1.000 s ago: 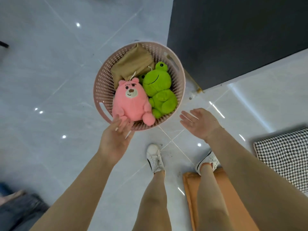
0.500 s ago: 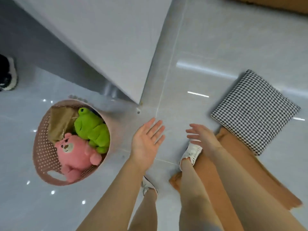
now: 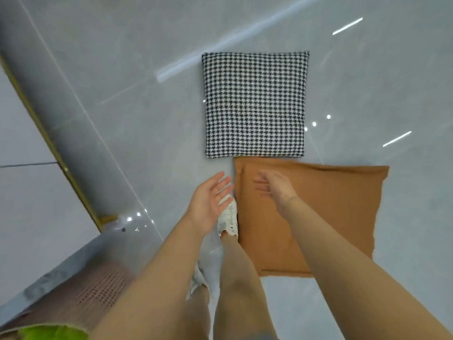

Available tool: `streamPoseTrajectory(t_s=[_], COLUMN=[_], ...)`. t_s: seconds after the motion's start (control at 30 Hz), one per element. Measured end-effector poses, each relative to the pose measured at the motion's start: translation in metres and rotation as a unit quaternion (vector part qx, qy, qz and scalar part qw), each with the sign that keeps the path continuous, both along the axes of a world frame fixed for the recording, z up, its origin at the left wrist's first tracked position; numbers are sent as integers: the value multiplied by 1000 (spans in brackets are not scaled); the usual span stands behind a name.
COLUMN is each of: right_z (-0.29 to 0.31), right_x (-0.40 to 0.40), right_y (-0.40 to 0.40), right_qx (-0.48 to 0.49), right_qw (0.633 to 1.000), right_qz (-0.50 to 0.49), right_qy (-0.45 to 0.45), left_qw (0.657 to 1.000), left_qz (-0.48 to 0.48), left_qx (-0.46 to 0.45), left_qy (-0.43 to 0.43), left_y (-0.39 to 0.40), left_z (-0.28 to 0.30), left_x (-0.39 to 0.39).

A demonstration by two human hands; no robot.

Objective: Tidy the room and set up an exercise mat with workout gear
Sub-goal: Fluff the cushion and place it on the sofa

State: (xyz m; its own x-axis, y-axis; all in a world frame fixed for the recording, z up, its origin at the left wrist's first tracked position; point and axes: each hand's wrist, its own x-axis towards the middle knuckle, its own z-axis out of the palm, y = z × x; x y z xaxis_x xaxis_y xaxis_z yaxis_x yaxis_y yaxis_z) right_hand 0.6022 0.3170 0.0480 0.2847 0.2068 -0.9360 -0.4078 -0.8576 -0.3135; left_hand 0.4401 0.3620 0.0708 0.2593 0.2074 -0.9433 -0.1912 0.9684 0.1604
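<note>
Since a second ago my view swings off the pink basket (image 3: 93,293), where the left hand was at its rim, and onto the two cushions on the floor. That basket now sits at the lower left edge of view, partly hidden behind a pale panel, with a scrap of the green plush toy (image 3: 54,333) showing at the bottom edge. Both hands come away from it empty.

Left hand (image 3: 208,202): palm turned inward, fingers straight and lightly spread, holding nothing. It hangs over bare floor (image 3: 137,119), above the white shoe (image 3: 229,217). Right hand (image 3: 274,190): somewhat blurred, fingers extended and loosely apart, holding nothing, poised above the near left corner of the orange cushion (image 3: 331,212). I cannot tell whether it touches the fabric.

The orange cushion lies flat on the floor beside the shoe. The houndstooth cushion (image 3: 255,104) lies flat just beyond it, and their facing edges look to be touching or very nearly so.

Assessment: the toys appear stowed, so that part of the tidying looks done. The cushions are the next items to clear, the orange one likely first. No exercise mat or workout gear is in view, so the setup stage is not yet begun. Being soft and limp, the cushion will sag if lifted by one corner; a grip with both hands is advisable.
</note>
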Motion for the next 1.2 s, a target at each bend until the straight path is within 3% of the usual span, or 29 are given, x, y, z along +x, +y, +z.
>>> streamPoseTrajectory(t_s=[0.13, 0.23, 0.43, 0.5, 0.6, 0.77, 0.83, 0.9, 1.0, 1.1, 1.2], right_z=[-46, -80, -166, -206, -249, -316, -326, -321, -284, -216, -132], right_x=[31, 37, 28, 19, 14, 19, 21, 20, 15, 21, 37], right_y=[-19, -37, -44, -33, -9, 12, 9, 4, -14, -34, -44], right_qx=[-32, -61, -84, -93, -69, -115, -132, -119, -88, -64, -42], right_qw=[998, 998, 971, 925, 827, 750, 717, 717, 755, 805, 819], right_qz=[-51, -24, 212, 345, 507, 612, 651, 654, 615, 552, 512], right_qy=[-1, -17, -76, -130, -232, -223, -211, -209, -208, -208, -255], left_qw=[985, 971, 937, 922, 897, 933, 931, 931, 924, 909, 843], left_qz=[-166, -219, -265, -296, -341, -277, -279, -284, -285, -276, -333], left_qx=[35, 47, 47, 44, 52, 6, 29, 58, 123, 216, 343], left_qy=[18, 86, 222, 247, 275, 229, 232, 220, 223, 226, 247], left_y=[26, 43, 68, 77, 91, 111, 107, 100, 90, 90, 94], left_z=[-40, -83, -193, -237, -281, -344, -345, -334, -297, -226, -144], left_x=[48, 59, 57, 53, 52, 44, 40, 42, 50, 58, 64])
